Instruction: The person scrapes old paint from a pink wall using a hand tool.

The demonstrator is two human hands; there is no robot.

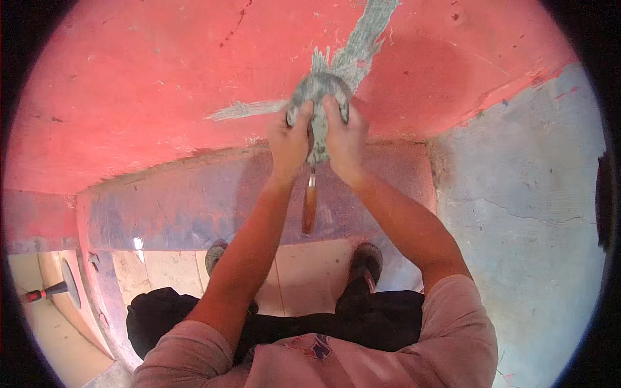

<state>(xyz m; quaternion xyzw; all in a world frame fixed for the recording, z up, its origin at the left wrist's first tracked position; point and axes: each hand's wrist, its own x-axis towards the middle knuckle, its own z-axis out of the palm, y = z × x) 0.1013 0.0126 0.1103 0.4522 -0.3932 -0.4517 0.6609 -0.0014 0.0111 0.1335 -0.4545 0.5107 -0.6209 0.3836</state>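
Note:
Both hands hold a round grey bowl (322, 85), a dark dome-like shape smeared with cement. My left hand (290, 138) grips its left side and my right hand (347, 138) its right, thumbs on the near face. Between the hands is a cement-coated trowel (318, 133) whose wooden handle (310, 206) points down towards me. Whether the thumbs press on the blade cannot be made out. Beyond the bowl, rough grey cement patches (366, 41) streak the red wall (160, 77); another strip (247, 109) runs to the left.
A bluish-grey wall (514, 160) with a crack meets the red one at the right. Below the red surface is a worn purple-blue band (194, 194). My shoes (367, 259) stand on pale floor tiles (310, 269). A red-and-black handled tool (48, 291) lies at the far left.

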